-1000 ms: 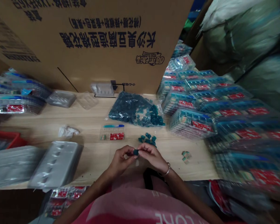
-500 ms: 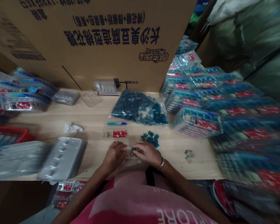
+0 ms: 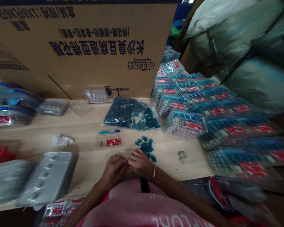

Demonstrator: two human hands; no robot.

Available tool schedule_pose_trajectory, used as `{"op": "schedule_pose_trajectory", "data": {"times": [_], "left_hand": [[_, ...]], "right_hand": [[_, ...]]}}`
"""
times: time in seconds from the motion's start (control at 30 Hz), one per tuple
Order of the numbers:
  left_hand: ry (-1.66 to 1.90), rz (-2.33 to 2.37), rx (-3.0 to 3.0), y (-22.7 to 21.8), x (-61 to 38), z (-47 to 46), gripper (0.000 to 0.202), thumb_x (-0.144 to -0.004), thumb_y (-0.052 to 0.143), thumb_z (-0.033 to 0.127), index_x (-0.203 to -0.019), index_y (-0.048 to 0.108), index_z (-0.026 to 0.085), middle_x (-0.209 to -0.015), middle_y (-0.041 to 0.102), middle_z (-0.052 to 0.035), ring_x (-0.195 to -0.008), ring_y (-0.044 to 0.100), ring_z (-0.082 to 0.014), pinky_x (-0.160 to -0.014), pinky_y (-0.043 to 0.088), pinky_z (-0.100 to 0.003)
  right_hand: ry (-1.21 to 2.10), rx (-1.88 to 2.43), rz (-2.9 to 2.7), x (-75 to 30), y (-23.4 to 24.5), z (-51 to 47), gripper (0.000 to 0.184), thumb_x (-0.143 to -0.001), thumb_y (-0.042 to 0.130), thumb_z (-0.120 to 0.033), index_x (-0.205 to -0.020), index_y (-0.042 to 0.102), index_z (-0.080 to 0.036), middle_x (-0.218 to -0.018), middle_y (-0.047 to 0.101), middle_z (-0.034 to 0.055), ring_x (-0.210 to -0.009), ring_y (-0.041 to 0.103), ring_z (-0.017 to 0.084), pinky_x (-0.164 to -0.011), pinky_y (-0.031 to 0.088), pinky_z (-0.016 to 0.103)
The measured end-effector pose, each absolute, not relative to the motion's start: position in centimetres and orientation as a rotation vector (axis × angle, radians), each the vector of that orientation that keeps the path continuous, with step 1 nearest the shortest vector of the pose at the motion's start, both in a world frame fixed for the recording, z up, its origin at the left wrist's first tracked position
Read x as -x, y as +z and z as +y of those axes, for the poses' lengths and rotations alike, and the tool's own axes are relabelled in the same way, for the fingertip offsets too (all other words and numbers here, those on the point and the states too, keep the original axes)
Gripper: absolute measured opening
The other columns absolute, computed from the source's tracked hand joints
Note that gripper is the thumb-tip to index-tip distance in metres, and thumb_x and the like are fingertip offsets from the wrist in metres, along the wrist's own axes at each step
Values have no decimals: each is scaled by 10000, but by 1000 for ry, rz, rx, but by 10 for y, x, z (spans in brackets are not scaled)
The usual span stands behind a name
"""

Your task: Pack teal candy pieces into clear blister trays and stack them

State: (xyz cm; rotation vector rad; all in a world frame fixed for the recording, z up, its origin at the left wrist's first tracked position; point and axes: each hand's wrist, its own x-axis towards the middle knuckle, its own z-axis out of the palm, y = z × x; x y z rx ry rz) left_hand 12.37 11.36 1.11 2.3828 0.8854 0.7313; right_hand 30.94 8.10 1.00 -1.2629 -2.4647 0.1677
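Observation:
Close to the table's front edge, my left hand (image 3: pixel 115 168) and my right hand (image 3: pixel 140 164) meet with fingers curled and tips pinched together. Whatever lies between or under the fingers is hidden. Just beyond my right hand is a loose heap of teal pieces (image 3: pixel 146 146). A clear tray (image 3: pixel 104 138) with a blue pen-like stick (image 3: pixel 110 131), a red patterned packet (image 3: pixel 113 142) and a small pale-green piece lies past my left hand. Farther back sits a clear bag (image 3: pixel 130 115) full of teal pieces.
Stacks of filled clear trays (image 3: pixel 186 123) crowd the right side. Left stand empty plastic trays (image 3: pixel 47 176), a red bin (image 3: pixel 0 154) and crumpled white tissue (image 3: pixel 62 141). A large cardboard box (image 3: pixel 90 72) walls off the back. Small striped pieces (image 3: pixel 182 156) lie at right.
My view has turned, so the table's things appear farther left. My hands have drawn together; the clear tray and teal piece seen at my fingers before are now hidden.

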Motion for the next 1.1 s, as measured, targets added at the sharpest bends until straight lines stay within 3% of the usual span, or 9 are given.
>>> {"op": "schedule_pose_trajectory", "data": {"times": [0.2, 0.33, 0.43, 0.57, 0.73, 0.87, 1.1], "left_hand": [[671, 753, -2366, 12, -130, 112, 108, -856, 514, 183, -874, 620, 196, -807, 668, -37, -744, 594, -142, -688, 469, -265], [662, 680, -2326, 12, -129, 113, 137, -852, 512, 149, -903, 630, 195, -860, 673, -58, -799, 605, -146, -723, 495, -270], [671, 696, -2249, 9, -126, 115, 142, -856, 501, 150, -882, 637, 181, -954, 642, -93, -874, 608, -151, -747, 509, -266], [650, 705, -2205, 7, -123, 113, 146, -854, 500, 156, -881, 641, 185, -963, 624, -90, -892, 606, -150, -770, 515, -276], [843, 889, -1911, 25, -130, 108, 304, -792, 614, 255, -1090, 582, 198, -994, 633, -79, -904, 608, -177, -793, 517, -317], [981, 940, -1560, 47, -140, 112, 197, -809, 596, 301, -950, 634, 169, -866, 663, -59, -795, 627, -156, -731, 513, -275], [963, 965, -1276, 68, -138, 116, 216, -678, 725, 343, -774, 668, 158, -717, 677, -28, -668, 622, -139, -646, 504, -246]], "right_hand": [[360, 1283, -2352, -325, 18, 92, 82, -818, 613, -263, -763, 615, -203, -787, 607, 9, -796, 475, 164, -770, 336, 308], [229, 1600, -2242, -346, 32, 111, 122, -858, 525, -156, -776, 611, -185, -850, 627, 50, -853, 481, 193, -786, 339, 335], [307, 1601, -2240, -352, 37, 121, 122, -828, 540, -126, -736, 600, -181, -806, 618, 58, -852, 494, 199, -773, 360, 336], [829, 1416, -1738, -347, 33, 117, 28, -780, 599, -203, -760, 598, -184, -753, 613, 17, -747, 540, 156, -679, 418, 283], [1420, 1190, -1208, -328, 30, 102, 216, -689, 688, -364, -787, 621, -183, -738, 628, -8, -650, 550, 114, -602, 437, 239], [1522, 1162, -1062, -313, 37, 100, 206, -672, 688, -360, -743, 620, -179, -673, 595, -28, -604, 518, 98, -573, 424, 224], [1428, 1134, -1232, -302, 49, 101, 129, -695, 639, -285, -745, 590, -177, -675, 580, -25, -597, 500, 94, -558, 410, 213]]}}
